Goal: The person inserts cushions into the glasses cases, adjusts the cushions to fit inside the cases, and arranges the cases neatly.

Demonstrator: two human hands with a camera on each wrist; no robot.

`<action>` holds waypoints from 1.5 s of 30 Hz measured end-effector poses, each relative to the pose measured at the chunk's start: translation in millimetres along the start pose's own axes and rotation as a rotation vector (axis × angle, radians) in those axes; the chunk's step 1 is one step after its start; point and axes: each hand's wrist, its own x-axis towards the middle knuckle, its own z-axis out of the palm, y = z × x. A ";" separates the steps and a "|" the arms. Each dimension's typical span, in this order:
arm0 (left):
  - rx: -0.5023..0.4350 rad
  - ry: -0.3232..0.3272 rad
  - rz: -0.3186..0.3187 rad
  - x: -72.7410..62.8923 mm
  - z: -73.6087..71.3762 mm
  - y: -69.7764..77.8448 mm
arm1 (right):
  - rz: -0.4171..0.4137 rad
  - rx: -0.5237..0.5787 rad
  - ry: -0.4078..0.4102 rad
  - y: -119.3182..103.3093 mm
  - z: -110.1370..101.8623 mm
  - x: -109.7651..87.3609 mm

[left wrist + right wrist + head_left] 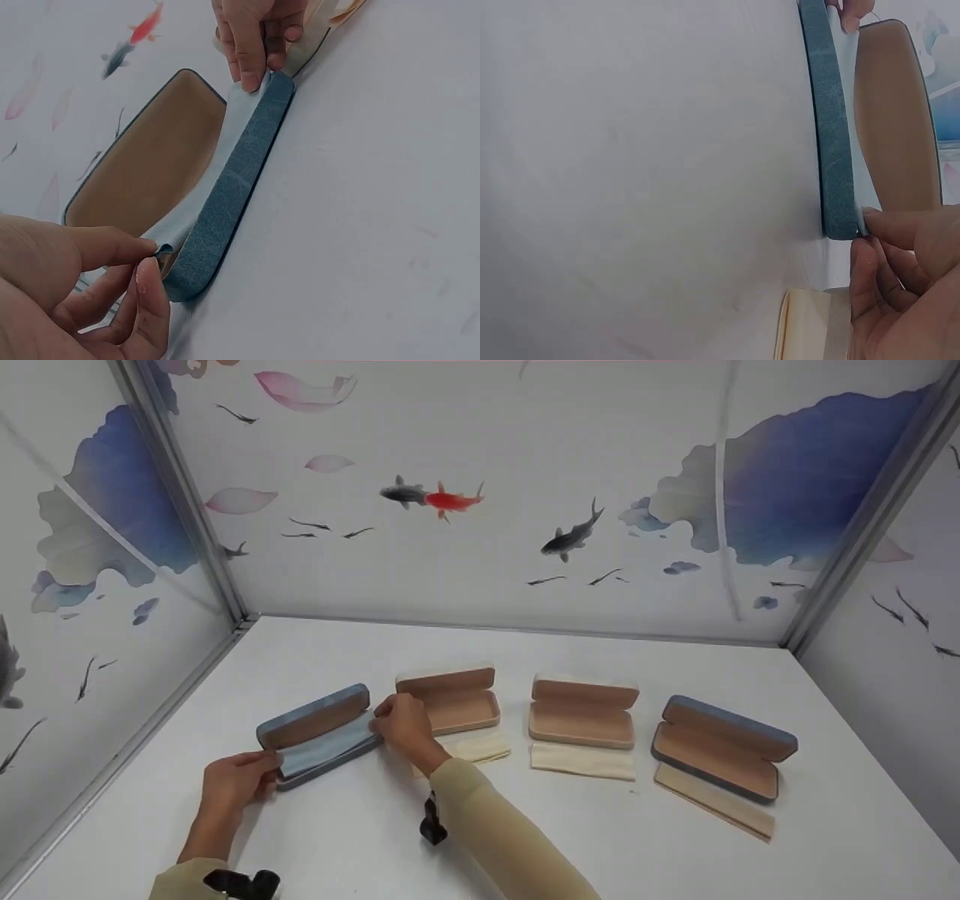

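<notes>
An open blue glasses case [311, 712] lies at the left of the table, its lid tilted up at the back. A folded light-blue cloth [322, 751] lies along the case's lower half. My left hand [234, 781] pinches the cloth's left end between thumb and fingers. At the other end, my right hand [407, 729] pinches the cloth by the case's right edge. Seen from the left wrist, the cloth [196, 196] stretches between both hands just inside the case's front wall [231, 196].
Two pale open cases, one in the middle [461, 712] and one to its right [581, 724], have cream folded cloths [581, 761] in front. Far right is another blue open case [716, 761] with a beige cloth [712, 802]. Printed walls [480, 577] enclose the white table [525, 847].
</notes>
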 end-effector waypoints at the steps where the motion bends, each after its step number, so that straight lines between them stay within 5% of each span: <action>1: 0.003 0.005 -0.001 0.2 0.0 -0.2 | -0.007 -0.010 0.003 0.4 0.3 0.0; 21: 0.081 0.048 0.020 1.4 1.9 0.1 | -0.005 0.020 -0.030 0.0 -3.5 0.1; 30: 0.016 0.034 -0.078 2.8 -6.9 15.1 | -0.060 0.050 -0.004 0.9 -11.7 2.3; 36: -0.089 -0.075 -0.156 2.8 -6.9 25.2 | -0.035 0.091 0.033 -2.7 -10.0 3.8; 45: -0.041 -0.182 -0.167 2.4 -9.0 26.1 | 0.114 0.178 -0.122 -13.4 -9.3 3.8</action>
